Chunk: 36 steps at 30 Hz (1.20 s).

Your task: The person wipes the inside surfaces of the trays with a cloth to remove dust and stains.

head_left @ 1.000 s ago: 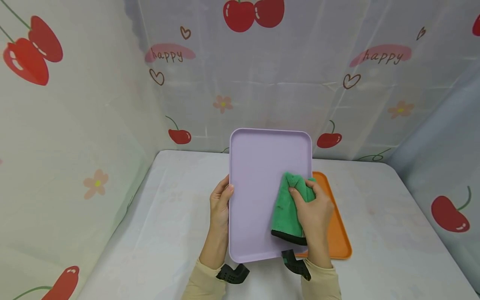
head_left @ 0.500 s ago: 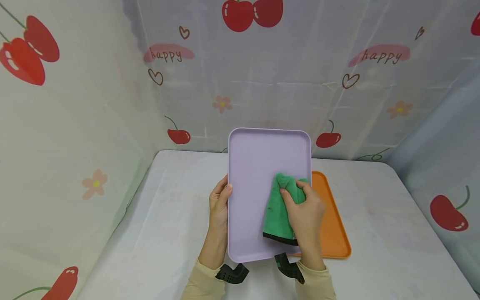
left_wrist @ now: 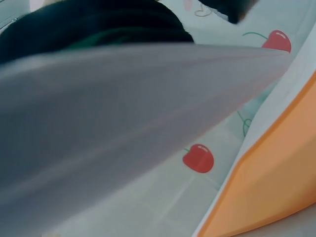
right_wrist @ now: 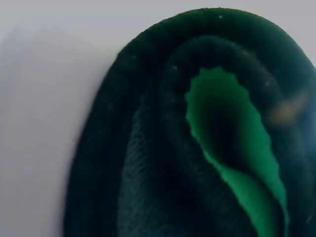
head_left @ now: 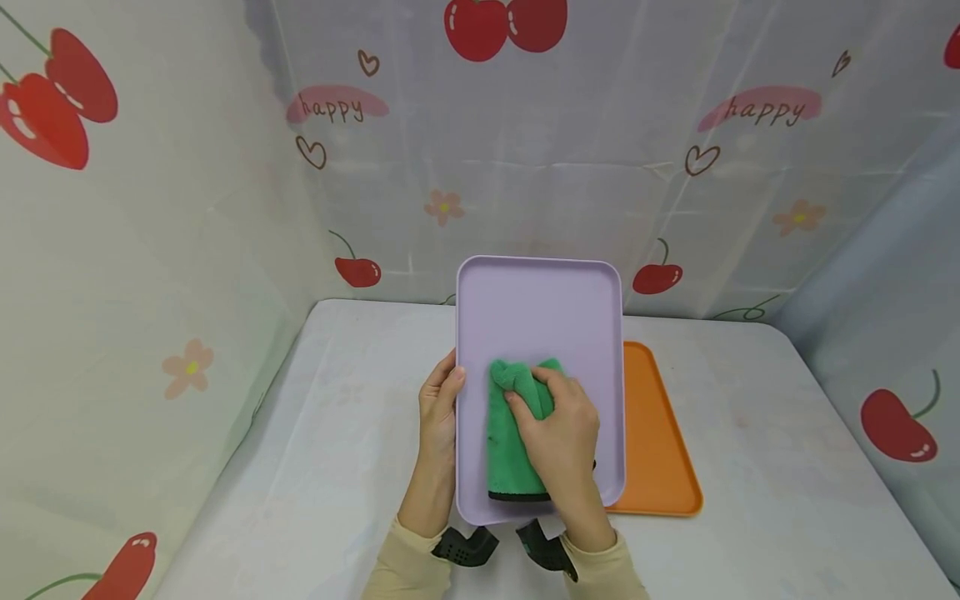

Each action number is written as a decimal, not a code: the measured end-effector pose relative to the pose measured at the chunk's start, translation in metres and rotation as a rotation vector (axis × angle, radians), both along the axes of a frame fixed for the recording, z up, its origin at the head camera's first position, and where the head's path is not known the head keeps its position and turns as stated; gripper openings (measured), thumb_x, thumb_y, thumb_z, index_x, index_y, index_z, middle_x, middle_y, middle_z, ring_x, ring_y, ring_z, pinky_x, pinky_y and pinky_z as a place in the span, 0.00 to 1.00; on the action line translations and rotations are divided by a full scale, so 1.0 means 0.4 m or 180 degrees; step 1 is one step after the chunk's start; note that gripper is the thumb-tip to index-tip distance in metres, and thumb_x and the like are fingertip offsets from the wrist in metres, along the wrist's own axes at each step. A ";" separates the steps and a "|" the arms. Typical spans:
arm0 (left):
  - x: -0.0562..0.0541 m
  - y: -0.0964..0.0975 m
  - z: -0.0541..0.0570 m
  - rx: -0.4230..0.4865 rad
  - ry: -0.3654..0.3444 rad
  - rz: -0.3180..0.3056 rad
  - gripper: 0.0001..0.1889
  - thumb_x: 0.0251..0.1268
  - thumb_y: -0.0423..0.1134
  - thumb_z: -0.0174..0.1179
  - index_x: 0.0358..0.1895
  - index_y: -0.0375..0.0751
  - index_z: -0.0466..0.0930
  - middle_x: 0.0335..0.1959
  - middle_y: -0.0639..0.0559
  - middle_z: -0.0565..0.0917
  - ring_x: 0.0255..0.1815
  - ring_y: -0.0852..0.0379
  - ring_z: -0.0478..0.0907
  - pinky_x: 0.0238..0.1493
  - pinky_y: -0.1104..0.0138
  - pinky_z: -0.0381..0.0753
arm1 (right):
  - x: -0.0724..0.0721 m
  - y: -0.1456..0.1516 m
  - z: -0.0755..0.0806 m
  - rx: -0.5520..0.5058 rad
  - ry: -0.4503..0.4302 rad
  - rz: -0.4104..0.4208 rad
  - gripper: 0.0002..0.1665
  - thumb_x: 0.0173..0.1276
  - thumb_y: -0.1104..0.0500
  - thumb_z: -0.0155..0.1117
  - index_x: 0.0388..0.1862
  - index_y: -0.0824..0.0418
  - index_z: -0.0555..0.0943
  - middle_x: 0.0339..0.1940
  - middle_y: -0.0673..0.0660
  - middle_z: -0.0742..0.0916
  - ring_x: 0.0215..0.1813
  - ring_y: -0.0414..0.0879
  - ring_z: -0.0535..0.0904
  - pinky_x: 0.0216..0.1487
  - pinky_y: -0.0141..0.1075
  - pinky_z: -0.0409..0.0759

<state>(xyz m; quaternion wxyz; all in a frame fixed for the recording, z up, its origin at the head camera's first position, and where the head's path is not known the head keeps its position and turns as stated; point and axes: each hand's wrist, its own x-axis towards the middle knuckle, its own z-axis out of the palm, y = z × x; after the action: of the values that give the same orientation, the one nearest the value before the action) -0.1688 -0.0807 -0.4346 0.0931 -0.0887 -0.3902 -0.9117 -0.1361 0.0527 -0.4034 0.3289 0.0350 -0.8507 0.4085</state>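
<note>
A pale purple tray (head_left: 540,308) is held up above the table, its inner face toward the head camera. My left hand (head_left: 438,417) grips its left edge, thumb at the rim and the other fingers mostly behind. Against the tray's lower half, my right hand (head_left: 561,425) pinches a folded green cloth (head_left: 512,450) with a black hem. Close up in the right wrist view, the folds of the cloth (right_wrist: 232,128) show dark edging around a green inside. The tray's underside (left_wrist: 123,118) fills much of the left wrist view.
An orange tray (head_left: 660,442) lies on the white-covered table (head_left: 765,433), partly behind the purple tray on the right. Curtains printed with cherries (head_left: 525,167) stand at the back and on both sides. Black wrist devices (head_left: 467,547) sit on both wrists.
My right hand has slid the green cloth leftward across the purple tray, from its right side to left of its middle. My left hand and the tray have hardly moved.
</note>
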 end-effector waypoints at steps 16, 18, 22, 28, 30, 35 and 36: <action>0.002 0.006 0.001 0.0039 0.0022 -0.0012 0.18 0.70 0.30 0.47 0.50 0.53 0.84 0.45 0.60 0.86 0.46 0.65 0.82 0.47 0.75 0.82 | 0.034 -0.063 0.007 0.0435 0.0116 0.0197 0.22 0.47 0.57 0.81 0.42 0.60 0.85 0.30 0.59 0.85 0.29 0.51 0.81 0.26 0.43 0.80; 0.002 0.007 0.001 0.0030 0.0015 -0.0011 0.18 0.70 0.30 0.48 0.50 0.53 0.84 0.45 0.60 0.86 0.46 0.65 0.82 0.47 0.75 0.82 | 0.034 -0.060 0.005 0.0437 0.0137 0.0203 0.22 0.47 0.57 0.82 0.42 0.60 0.85 0.30 0.59 0.85 0.29 0.50 0.81 0.26 0.43 0.80; 0.003 0.008 0.003 0.0004 -0.0038 0.0017 0.18 0.70 0.30 0.48 0.50 0.53 0.84 0.45 0.60 0.86 0.46 0.65 0.82 0.47 0.75 0.82 | 0.031 -0.056 0.002 0.0435 0.0143 0.0220 0.22 0.47 0.56 0.82 0.42 0.60 0.85 0.30 0.59 0.85 0.29 0.50 0.81 0.26 0.42 0.79; 0.004 0.005 0.005 0.0048 -0.0140 0.0013 0.17 0.70 0.31 0.49 0.51 0.52 0.83 0.46 0.58 0.86 0.47 0.64 0.82 0.48 0.74 0.82 | 0.025 -0.048 0.002 0.0414 0.0103 0.0261 0.23 0.46 0.56 0.82 0.42 0.60 0.86 0.29 0.58 0.84 0.29 0.50 0.81 0.27 0.42 0.79; 0.002 0.005 0.004 0.0076 -0.0145 0.0003 0.17 0.70 0.31 0.49 0.51 0.51 0.84 0.46 0.58 0.86 0.47 0.64 0.82 0.48 0.73 0.82 | 0.023 -0.044 0.003 0.0410 0.0091 0.0273 0.23 0.46 0.56 0.82 0.42 0.60 0.86 0.29 0.58 0.84 0.29 0.50 0.81 0.27 0.42 0.79; -0.001 0.003 0.000 0.0073 -0.0127 -0.0014 0.17 0.71 0.31 0.48 0.51 0.51 0.84 0.46 0.59 0.86 0.46 0.64 0.83 0.47 0.73 0.82 | 0.021 -0.028 0.005 0.0359 0.0028 0.0285 0.23 0.46 0.57 0.82 0.42 0.61 0.86 0.29 0.59 0.85 0.30 0.50 0.81 0.28 0.42 0.79; -0.001 0.002 0.000 0.0069 -0.0124 -0.0016 0.17 0.71 0.30 0.48 0.51 0.51 0.84 0.45 0.59 0.87 0.45 0.64 0.83 0.46 0.73 0.83 | 0.020 -0.023 0.004 0.0345 0.0013 0.0281 0.23 0.46 0.57 0.82 0.43 0.61 0.86 0.29 0.59 0.85 0.30 0.50 0.81 0.29 0.42 0.79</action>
<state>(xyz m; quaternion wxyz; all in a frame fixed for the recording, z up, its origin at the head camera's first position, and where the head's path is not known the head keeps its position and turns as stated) -0.1693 -0.0799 -0.4346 0.0842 -0.0708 -0.3818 -0.9177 -0.1280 0.0435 -0.4017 0.3099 0.0911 -0.8686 0.3758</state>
